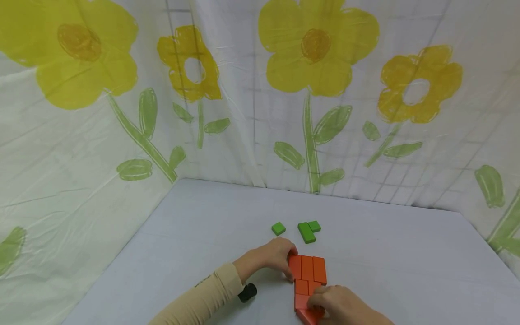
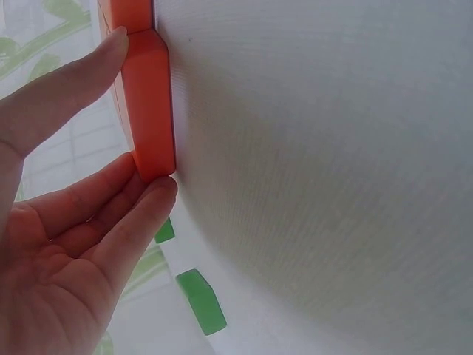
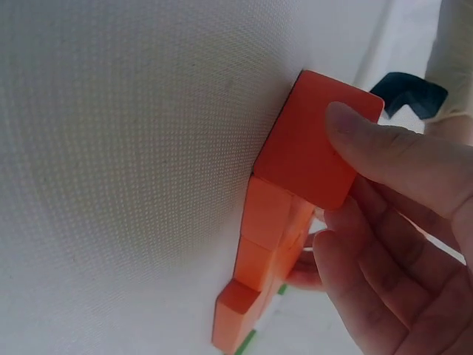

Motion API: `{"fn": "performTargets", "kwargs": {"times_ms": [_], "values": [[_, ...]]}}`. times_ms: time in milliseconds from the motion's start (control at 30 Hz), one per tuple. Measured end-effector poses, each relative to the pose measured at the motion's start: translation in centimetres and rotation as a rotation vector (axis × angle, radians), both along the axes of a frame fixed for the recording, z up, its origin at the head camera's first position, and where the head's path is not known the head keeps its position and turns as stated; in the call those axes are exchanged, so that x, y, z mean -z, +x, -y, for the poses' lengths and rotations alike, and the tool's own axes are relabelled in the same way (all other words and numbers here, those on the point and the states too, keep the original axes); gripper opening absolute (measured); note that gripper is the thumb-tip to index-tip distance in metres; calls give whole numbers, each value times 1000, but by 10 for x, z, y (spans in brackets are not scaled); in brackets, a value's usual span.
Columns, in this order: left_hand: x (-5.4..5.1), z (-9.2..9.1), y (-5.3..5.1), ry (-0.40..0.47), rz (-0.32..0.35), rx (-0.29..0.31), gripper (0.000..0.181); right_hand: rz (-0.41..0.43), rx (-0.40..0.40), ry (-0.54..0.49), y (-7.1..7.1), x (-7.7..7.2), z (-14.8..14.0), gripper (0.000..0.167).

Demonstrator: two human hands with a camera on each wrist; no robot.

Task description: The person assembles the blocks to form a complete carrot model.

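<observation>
Orange-red blocks form a joined shape, wider at its far end, in the head view. My left hand [image 1: 274,256] spans its far-left block [image 1: 295,267]. In the left wrist view, the left hand [image 2: 74,251] holds that block [image 2: 150,107] between the thumb at one end and fingertips at the other. At the near end, my right hand [image 1: 345,307] grips a block [image 1: 305,317] set at an angle. The right wrist view has the right thumb on the broad face of this red block [image 3: 310,140], the hand's [image 3: 414,222] fingers partly hidden behind it.
Beyond the red blocks lie a separate small green block [image 1: 278,229], a longer green block [image 1: 306,233] and another small one [image 1: 314,226] touching it. A dark object [image 1: 247,293] sits by the left cuff. A flower-printed white curtain [image 1: 243,135] hangs behind the white table [image 1: 390,257].
</observation>
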State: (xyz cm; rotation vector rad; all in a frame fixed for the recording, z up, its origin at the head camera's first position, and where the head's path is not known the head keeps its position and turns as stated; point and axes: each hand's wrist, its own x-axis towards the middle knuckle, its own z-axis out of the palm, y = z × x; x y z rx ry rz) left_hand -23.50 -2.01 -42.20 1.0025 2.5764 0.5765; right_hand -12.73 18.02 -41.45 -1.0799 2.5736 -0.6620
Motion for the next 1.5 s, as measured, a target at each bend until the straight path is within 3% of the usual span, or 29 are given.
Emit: {"fn": "performTargets", "kwargs": {"times_ms": [567, 767, 867, 933, 1067, 1167, 1333, 1500], "values": [[-2, 0, 2, -6, -9, -2, 47, -18, 0, 11, -1, 1, 2, 23], [-2, -1, 2, -11, -3, -1, 46, 57, 35, -30, -6, -15, -4, 28], [-3, -1, 2, -12, -5, 3, 45, 60, 81, -104, -23, -29, -8, 27], [-4, -1, 2, -11, -3, 1, 45, 14, 124, -152, -41, -34, -11, 23], [-5, 0, 2, -8, 11, -8, 44, -36, 314, -212, -81, -28, -11, 14], [-6, 0, 2, -9, 12, -10, 45, -39, 469, -206, -104, -18, -7, 12], [-5, -2, 1, -24, -2, -1, 46, -8, 652, -95, -125, -5, 2, 18], [-5, -2, 0, -32, -21, 5, 46, 36, 731, -12, -135, 5, 15, 27]]}}
